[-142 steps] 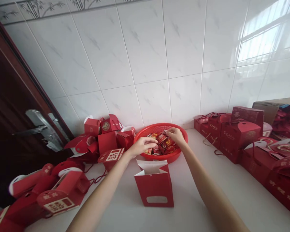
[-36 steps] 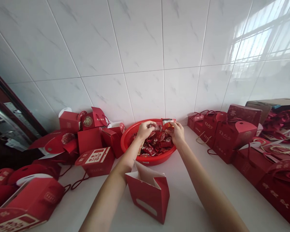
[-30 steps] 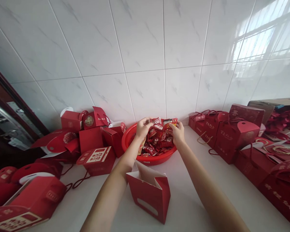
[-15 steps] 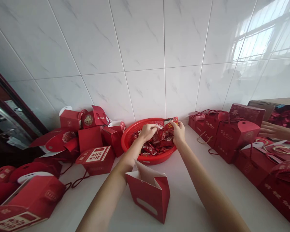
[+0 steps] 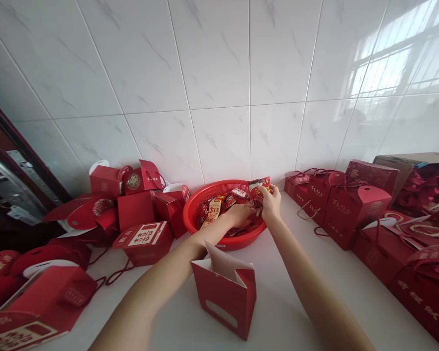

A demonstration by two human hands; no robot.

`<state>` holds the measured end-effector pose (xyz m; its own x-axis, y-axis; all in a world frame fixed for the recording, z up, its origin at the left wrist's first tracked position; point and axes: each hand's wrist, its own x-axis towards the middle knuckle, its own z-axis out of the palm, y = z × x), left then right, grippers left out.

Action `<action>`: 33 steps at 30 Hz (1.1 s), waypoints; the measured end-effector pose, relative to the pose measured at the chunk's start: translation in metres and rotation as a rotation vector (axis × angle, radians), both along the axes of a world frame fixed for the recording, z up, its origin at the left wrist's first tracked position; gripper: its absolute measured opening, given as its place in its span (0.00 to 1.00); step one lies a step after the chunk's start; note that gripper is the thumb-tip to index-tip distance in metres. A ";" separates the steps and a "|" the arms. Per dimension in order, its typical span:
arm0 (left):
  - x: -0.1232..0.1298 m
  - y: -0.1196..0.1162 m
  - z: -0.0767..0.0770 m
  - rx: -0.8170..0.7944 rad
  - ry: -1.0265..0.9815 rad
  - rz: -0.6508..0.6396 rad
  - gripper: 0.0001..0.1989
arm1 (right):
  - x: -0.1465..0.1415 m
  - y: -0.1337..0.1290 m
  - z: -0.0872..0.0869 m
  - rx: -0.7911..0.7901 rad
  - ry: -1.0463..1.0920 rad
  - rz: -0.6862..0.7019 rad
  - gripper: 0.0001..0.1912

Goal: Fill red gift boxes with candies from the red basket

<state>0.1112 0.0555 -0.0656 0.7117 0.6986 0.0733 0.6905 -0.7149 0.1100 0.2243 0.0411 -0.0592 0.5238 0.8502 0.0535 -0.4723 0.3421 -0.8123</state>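
A red plastic basket [image 5: 193, 197] against the tiled wall holds several wrapped packets, among them a cream and red packet [image 5: 213, 210] at its left. My left hand [image 5: 241, 214] reaches down among the packets, its fingers hidden. Over the basket's right side, my right hand [image 5: 270, 202] is closed on red packets [image 5: 258, 187]. Nearer to me, an open-topped red paper box [image 5: 225, 292] stands upright between my forearms, its white inside showing.
Several red gift boxes [image 5: 142, 241] crowd the left side, some with cord handles. A row of red boxes [image 5: 354, 209] runs along the right. Behind it is a cardboard box [image 5: 402, 173] with dark red contents.
My left hand has moved right and lower into the basket, uncovering packets at the left. The other person's hand at the right has gone from view. My right hand has barely moved.
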 end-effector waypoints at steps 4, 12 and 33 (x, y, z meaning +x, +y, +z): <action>-0.012 0.008 0.008 0.111 -0.200 0.160 0.09 | 0.000 -0.003 0.001 0.046 0.005 0.008 0.21; -0.032 0.019 0.016 0.368 -0.842 0.047 0.16 | -0.005 -0.004 0.006 -0.071 0.049 0.187 0.11; -0.076 0.005 0.032 -0.388 -0.453 0.213 0.22 | -0.003 -0.006 0.005 -0.095 0.058 0.272 0.14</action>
